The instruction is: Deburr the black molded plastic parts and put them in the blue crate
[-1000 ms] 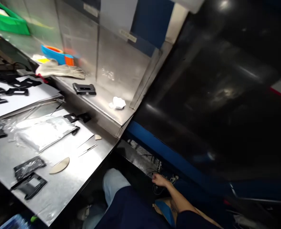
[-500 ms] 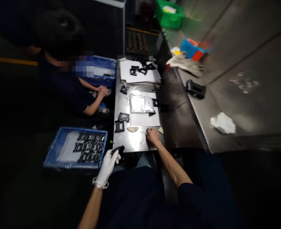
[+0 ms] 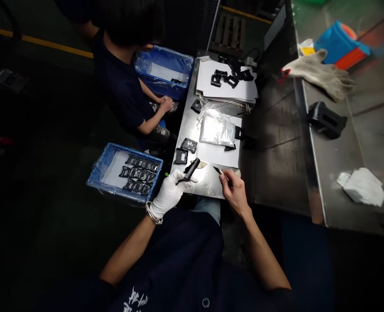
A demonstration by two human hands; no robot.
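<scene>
My left hand [image 3: 172, 190], in a white glove, is closed round a black plastic part [image 3: 192, 170] held tilted above the table's near edge. Bare and pinched, my right hand [image 3: 234, 189] grips a craft knife [image 3: 218, 170] whose dark tip points toward the black part; the two are apart. Beyond the hands lie a black part with a pale label [image 3: 181, 156] and a bagged black part [image 3: 189, 145]. A stack of clear plastic bags [image 3: 217, 128] rests on a white sheet [image 3: 211, 155].
The metal table [image 3: 185, 125] carries more black parts [image 3: 231, 80] on paper at its far end. A blue crate [image 3: 109, 186] of bagged parts stands left, near a seated co-worker [image 3: 123, 86]. On the right ledge are a glove [image 3: 322, 73], a tape dispenser [image 3: 339, 45] and crumpled paper [image 3: 362, 186].
My right hand has lifted off the tabletop with the craft knife. My left hand has brought the black part up and rightward, closer to it. The camera view has shifted.
</scene>
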